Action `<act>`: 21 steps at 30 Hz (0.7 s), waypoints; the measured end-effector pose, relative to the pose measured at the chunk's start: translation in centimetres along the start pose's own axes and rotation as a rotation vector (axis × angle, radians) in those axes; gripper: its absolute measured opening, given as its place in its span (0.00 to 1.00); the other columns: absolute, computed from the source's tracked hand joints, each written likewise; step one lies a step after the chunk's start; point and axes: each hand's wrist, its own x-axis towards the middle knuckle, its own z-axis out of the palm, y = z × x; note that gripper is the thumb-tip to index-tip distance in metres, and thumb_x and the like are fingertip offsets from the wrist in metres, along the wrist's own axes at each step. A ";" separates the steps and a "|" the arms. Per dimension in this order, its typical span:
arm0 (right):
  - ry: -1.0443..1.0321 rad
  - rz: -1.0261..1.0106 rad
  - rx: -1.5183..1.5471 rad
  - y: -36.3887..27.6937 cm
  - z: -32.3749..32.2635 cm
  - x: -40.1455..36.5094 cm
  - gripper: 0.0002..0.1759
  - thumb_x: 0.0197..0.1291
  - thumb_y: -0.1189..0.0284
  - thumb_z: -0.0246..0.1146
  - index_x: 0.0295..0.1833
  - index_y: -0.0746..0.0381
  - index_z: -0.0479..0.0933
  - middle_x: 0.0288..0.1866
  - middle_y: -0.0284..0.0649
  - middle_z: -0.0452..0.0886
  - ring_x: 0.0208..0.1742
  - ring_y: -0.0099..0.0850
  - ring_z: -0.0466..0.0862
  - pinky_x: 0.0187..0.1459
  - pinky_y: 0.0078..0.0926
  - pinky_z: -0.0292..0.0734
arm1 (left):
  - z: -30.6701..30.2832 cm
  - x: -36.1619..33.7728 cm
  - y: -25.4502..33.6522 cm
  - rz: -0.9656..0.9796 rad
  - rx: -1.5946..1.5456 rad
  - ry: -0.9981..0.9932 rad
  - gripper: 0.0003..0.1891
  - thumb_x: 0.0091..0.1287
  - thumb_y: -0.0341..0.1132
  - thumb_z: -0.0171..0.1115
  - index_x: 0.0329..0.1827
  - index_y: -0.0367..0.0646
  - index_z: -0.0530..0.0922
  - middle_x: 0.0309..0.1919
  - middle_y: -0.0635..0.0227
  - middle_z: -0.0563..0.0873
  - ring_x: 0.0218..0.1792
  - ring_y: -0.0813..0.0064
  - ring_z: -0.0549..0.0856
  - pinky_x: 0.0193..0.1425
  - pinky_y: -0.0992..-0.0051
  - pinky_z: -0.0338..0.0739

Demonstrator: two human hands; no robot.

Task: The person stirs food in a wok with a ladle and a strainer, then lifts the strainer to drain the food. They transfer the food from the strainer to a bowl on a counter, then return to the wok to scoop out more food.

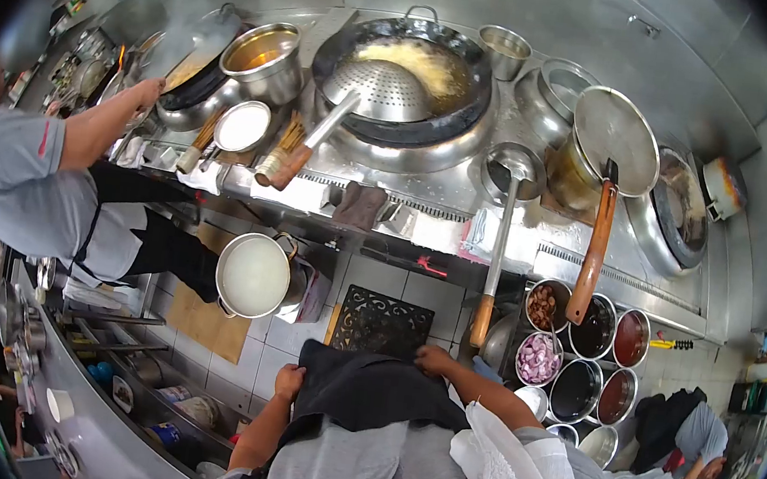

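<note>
My left hand (290, 381) is closed at the left edge of my black apron (368, 388). My right hand (432, 360) has its fingers curled in by the apron's front edge on the right. Whether either hand grips the cloth or something small is hidden. Ahead on the range, a large wok (327, 61) holds bubbling, foamy oil. A perforated strainer (380, 90) lies over it, its wooden handle toward me. To its right a long-handled ladle (514, 174) rests in a small pot, and a mesh skimmer (614, 137) lies across a metal pot (567, 184).
A co-worker (44, 176) at left reaches over a steaming wok (199, 52). A pot of whitish liquid (254, 274) stands low at left. Several metal canisters at right hold sauces (631, 338) and chopped purple onion (539, 360). A black mat (381, 322) lies before me; another person (699, 436) is at right.
</note>
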 end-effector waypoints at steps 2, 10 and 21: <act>0.045 0.249 0.365 5.0 1.1 0.0 0.13 0.55 0.60 0.69 0.40 0.58 0.83 0.37 0.43 0.86 0.40 0.42 0.88 0.40 0.43 0.83 | 0.5 0.5 -1.5 0.032 0.054 -0.040 0.25 0.62 0.48 0.67 0.55 0.38 0.85 0.53 0.49 0.88 0.57 0.52 0.86 0.64 0.63 0.78; 0.265 -0.127 0.158 17.0 5.2 0.7 0.05 0.56 0.65 0.64 0.34 0.52 0.78 0.30 0.38 0.80 0.30 0.36 0.82 0.28 0.39 0.78 | -1.8 -1.1 -6.5 0.021 0.081 -0.216 0.24 0.61 0.48 0.66 0.53 0.39 0.86 0.54 0.50 0.88 0.59 0.53 0.85 0.65 0.64 0.77; 0.333 -0.134 -0.185 -6.3 16.2 -0.5 0.18 0.58 0.63 0.64 0.52 0.57 0.84 0.51 0.45 0.87 0.51 0.45 0.88 0.52 0.44 0.83 | -11.8 0.3 -20.0 -0.050 -0.376 0.027 0.22 0.64 0.39 0.66 0.58 0.38 0.80 0.36 0.52 0.89 0.29 0.65 0.87 0.35 0.66 0.83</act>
